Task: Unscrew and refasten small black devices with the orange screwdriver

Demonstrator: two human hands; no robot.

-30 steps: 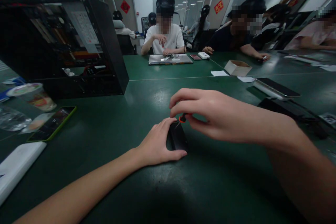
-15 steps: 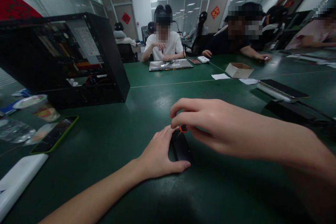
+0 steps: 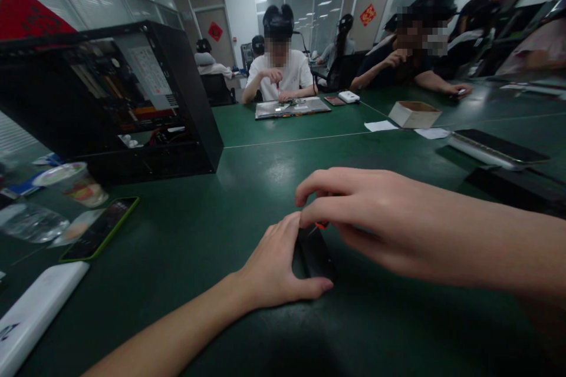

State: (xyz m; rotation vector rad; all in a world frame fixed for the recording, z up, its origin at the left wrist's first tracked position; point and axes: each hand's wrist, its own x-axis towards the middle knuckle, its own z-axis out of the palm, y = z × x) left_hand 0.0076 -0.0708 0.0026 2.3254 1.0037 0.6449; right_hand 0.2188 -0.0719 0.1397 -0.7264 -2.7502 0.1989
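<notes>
My left hand (image 3: pixel 276 268) holds a small, dark, oblong device (image 3: pixel 317 254) against the table, thumb at its near end and fingers along its far left side. What kind of device it is, I cannot make out. Above its far end, my right hand (image 3: pixel 375 218) is curled round a small screwdriver (image 3: pixel 322 225). Only a bit of orange-red and black handle and a thin shaft slanting down to the left show. My fingers cover the rest, and whether the tip touches the device is unclear.
A black computer case (image 3: pixel 186 100) with its side open stands at left. Near it are a cup (image 3: pixel 82 185), a plastic bottle (image 3: pixel 33 224), a green-edged phone (image 3: pixel 101 230) and a white slab (image 3: pixel 39 312). A small box (image 3: pixel 413 116) lies right; a co-worker (image 3: pixel 280 70) sits opposite.
The view has shifted slightly left. My right hand has turned a little, and less of the screwdriver's handle shows. My left hand keeps its hold. A co-worker at right has raised a hand.
</notes>
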